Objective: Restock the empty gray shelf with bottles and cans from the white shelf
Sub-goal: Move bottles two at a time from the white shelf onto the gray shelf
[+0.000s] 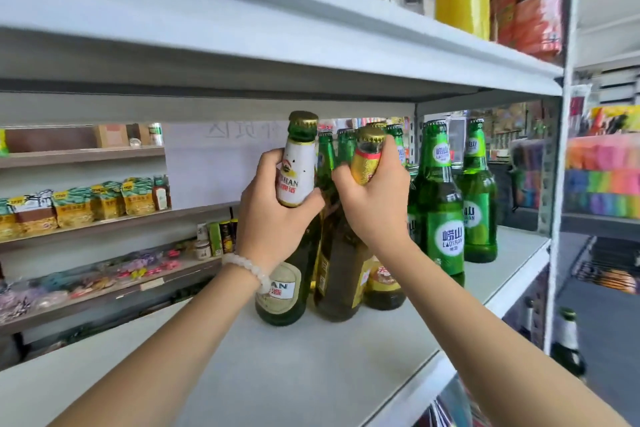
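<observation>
Presently: snack packets (86, 204) on background shelves at far left; left hand (273, 215), bead bracelet (247, 269) at wrist, wrapped round neck of white-labelled bottle (292, 204) standing on white shelf (311, 367). Right hand (375, 204) clasped round gold-foil neck of neighbouring bottle (341, 260), touching the first. Bright green bottles (441, 204) crowded just behind and right, upright post (559, 184) beyond.

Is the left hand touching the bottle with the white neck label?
Touching. The head view shows the left hand with fingers curled around the white-necked bottle.
</observation>
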